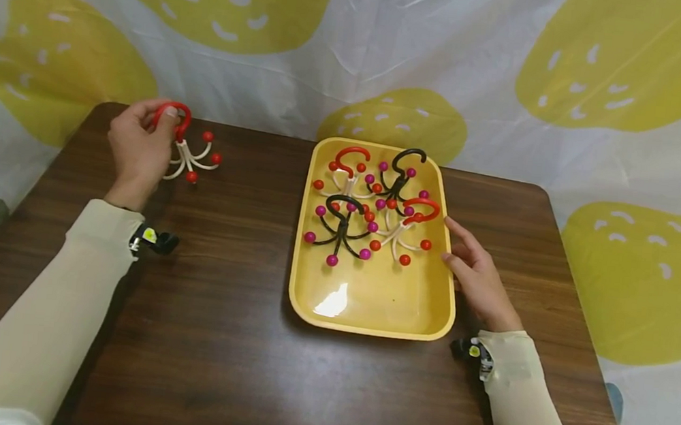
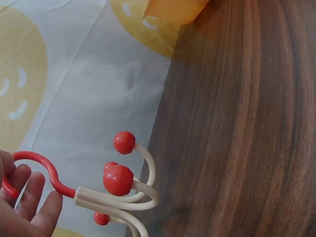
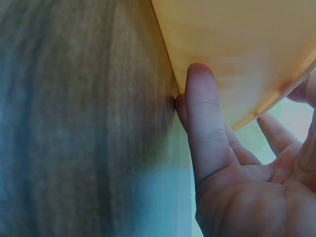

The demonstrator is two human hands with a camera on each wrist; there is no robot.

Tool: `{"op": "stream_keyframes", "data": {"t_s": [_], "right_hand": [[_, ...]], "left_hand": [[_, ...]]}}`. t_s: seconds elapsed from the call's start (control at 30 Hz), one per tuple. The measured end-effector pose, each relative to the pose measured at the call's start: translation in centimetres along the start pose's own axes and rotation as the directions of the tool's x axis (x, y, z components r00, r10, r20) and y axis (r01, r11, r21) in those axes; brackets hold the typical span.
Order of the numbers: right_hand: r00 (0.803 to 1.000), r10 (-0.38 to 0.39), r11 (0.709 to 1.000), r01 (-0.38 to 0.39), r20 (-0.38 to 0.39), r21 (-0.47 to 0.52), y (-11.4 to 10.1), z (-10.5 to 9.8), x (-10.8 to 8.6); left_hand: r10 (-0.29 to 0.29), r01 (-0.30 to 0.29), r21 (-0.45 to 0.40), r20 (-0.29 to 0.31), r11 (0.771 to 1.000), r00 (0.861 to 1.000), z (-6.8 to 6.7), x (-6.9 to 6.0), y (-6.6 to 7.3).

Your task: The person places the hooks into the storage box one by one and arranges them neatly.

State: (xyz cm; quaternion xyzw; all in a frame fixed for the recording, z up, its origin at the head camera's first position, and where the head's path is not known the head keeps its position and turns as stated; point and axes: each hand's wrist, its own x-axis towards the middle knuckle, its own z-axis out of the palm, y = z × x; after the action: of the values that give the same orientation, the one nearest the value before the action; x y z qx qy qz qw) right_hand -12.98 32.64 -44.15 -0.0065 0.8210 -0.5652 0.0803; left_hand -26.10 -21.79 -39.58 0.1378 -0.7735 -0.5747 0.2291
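My left hand (image 1: 142,145) pinches the red hook of a white multi-arm hanging hook (image 1: 184,149) with red ball tips, at the table's far left. In the left wrist view, that hanging hook (image 2: 118,197) has its red crook between thumb and fingers, and its curved arms point away from the hand. My right hand (image 1: 482,281) touches the right side of a yellow tray (image 1: 367,314). Seen from the right wrist, the fairly straight fingers (image 3: 202,113) lie against the tray's outer wall (image 3: 237,44), with the thumb by the rim.
Inside the tray's far half lie two black hanging hooks (image 1: 342,226) with magenta balls and two white ones (image 1: 400,232) with red hooks and balls. The dark wooden table (image 1: 211,337) meets a white curtain (image 1: 254,88) with yellow shapes at its back edge.
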Motion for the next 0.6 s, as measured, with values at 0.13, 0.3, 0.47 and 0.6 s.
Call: {"op": "stream_keyframes", "data": {"t_s": [0.13,0.3,0.47,0.6], "right_hand": [[1.0,0.003,1.0,-0.003,0.001,-0.004,0.0,0.0,0.0],[1.0,0.002,1.0,-0.002,0.0,0.009,0.0,0.1,0.0],[1.0,0.001,1.0,-0.001,-0.004,0.008,0.1,0.1,0.1],[1.0,0.004,1.0,-0.004,-0.003,0.006,0.1,0.0,0.0]], "left_hand": [[0.025,-0.024,-0.027,0.023,0.999,0.999,-0.2,-0.5,0.6],[0.046,-0.04,-0.096,0.067,0.995,0.997,-0.6,-1.4,1.7],[0.072,-0.053,-0.17,0.109,0.984,0.991,-0.9,-2.4,3.0],[0.097,-0.069,-0.208,0.128,0.976,0.987,-1.2,-3.4,4.1]]}}
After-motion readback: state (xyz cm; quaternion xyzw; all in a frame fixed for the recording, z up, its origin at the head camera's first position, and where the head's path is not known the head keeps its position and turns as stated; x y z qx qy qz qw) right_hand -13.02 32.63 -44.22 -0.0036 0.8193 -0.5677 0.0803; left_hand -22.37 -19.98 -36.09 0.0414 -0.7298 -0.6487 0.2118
